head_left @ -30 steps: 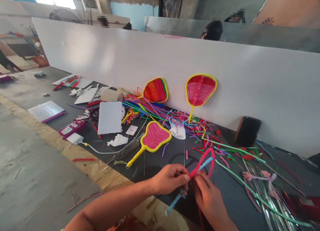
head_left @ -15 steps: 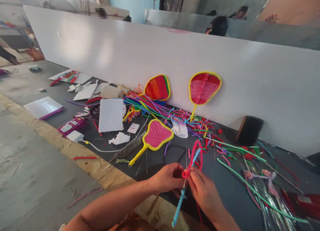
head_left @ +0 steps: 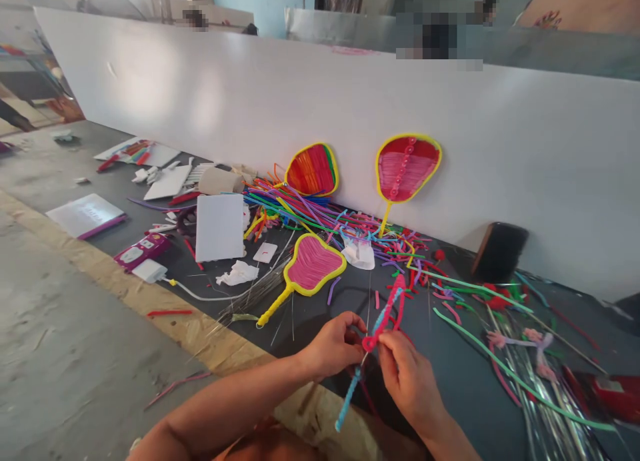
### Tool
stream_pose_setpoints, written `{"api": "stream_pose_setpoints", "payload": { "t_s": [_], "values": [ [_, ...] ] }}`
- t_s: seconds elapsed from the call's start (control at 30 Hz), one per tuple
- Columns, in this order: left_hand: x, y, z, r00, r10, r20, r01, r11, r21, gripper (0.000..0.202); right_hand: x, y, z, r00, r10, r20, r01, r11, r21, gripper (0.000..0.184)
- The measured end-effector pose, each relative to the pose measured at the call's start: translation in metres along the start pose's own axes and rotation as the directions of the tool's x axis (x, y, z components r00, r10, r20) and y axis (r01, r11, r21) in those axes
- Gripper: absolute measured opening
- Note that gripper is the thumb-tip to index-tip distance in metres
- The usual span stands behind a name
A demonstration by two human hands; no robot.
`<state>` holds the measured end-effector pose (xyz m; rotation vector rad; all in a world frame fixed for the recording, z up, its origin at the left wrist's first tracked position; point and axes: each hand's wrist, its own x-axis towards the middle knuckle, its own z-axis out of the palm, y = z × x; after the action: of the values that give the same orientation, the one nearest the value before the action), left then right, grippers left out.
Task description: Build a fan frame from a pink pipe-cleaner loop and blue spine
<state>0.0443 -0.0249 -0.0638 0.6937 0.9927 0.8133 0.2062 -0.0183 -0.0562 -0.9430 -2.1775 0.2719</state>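
Note:
Both of my hands meet over the dark table near its front edge. My left hand and my right hand pinch a red pipe-cleaner loop with a light blue pipe cleaner running through it and hanging down below my fingers. The loop stands edge-on, pointing away from me. Just beyond my hands lies a pink fan with a yellow rim and handle.
A pile of coloured pipe cleaners lies by the white partition, against which a rainbow fan and a red fan lean. A white card, a black box, silver wires and long green stems lie around.
The red loop has turned from a broad open oval to a narrow edge-on shape. My hands have drawn slightly nearer to me, and the blue pipe cleaner hangs lower.

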Motion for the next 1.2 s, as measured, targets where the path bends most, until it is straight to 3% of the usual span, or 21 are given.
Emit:
{"api": "stream_pose_setpoints", "payload": {
  "t_s": [0.2,0.33,0.4,0.47,0.53,0.7,0.8,0.93,1.07,1.13,1.2],
  "values": [
    [0.002,-0.005,-0.005,0.998,0.054,-0.011,-0.054,0.998,0.021,0.031,0.000,-0.003,-0.008,0.987,0.134,0.085,-0.144,0.982,0.122,0.010],
    [0.003,-0.007,-0.008,0.998,0.053,0.039,-0.055,0.997,0.054,0.027,-0.005,-0.005,-0.009,0.922,0.337,0.193,-0.384,0.864,0.325,0.009],
    [0.002,-0.005,-0.011,0.994,0.098,0.040,-0.103,0.979,0.177,0.020,-0.008,-0.004,-0.008,0.895,0.401,0.193,-0.445,0.815,0.371,0.011],
    [-0.001,0.000,-0.015,0.986,0.166,0.011,-0.160,0.925,0.345,0.014,-0.010,-0.003,-0.007,0.892,0.425,0.153,-0.450,0.812,0.372,0.011],
    [-0.004,0.007,-0.017,0.979,0.206,-0.016,-0.178,0.882,0.436,0.024,-0.009,-0.003,-0.006,0.902,0.413,0.125,-0.430,0.834,0.345,0.011],
    [-0.012,0.024,-0.015,0.991,0.118,0.064,-0.133,0.916,0.379,0.034,-0.002,-0.007,-0.005,0.937,0.335,0.104,-0.351,0.888,0.299,0.010],
    [-0.013,0.029,-0.011,0.997,0.053,0.047,-0.067,0.928,0.367,0.032,-0.001,-0.008,-0.004,0.937,0.342,0.077,-0.348,0.882,0.317,0.009],
    [-0.011,0.027,-0.007,1.000,0.030,0.005,-0.030,0.945,0.327,0.030,-0.004,-0.008,-0.004,0.896,0.435,0.092,-0.434,0.813,0.389,0.011],
    [-0.007,0.021,-0.008,0.996,0.091,-0.025,-0.076,0.930,0.360,0.024,-0.004,-0.010,-0.008,0.823,0.524,0.217,-0.560,0.692,0.455,0.017],
    [-0.007,0.019,-0.010,0.989,0.144,-0.017,-0.124,0.902,0.415,0.020,-0.004,-0.010,-0.011,0.798,0.527,0.293,-0.600,0.642,0.478,0.018],
    [-0.006,0.020,-0.011,0.982,0.190,0.003,-0.170,0.870,0.463,0.016,-0.004,-0.010,-0.015,0.805,0.493,0.331,-0.592,0.622,0.512,0.017]
  ]
}}
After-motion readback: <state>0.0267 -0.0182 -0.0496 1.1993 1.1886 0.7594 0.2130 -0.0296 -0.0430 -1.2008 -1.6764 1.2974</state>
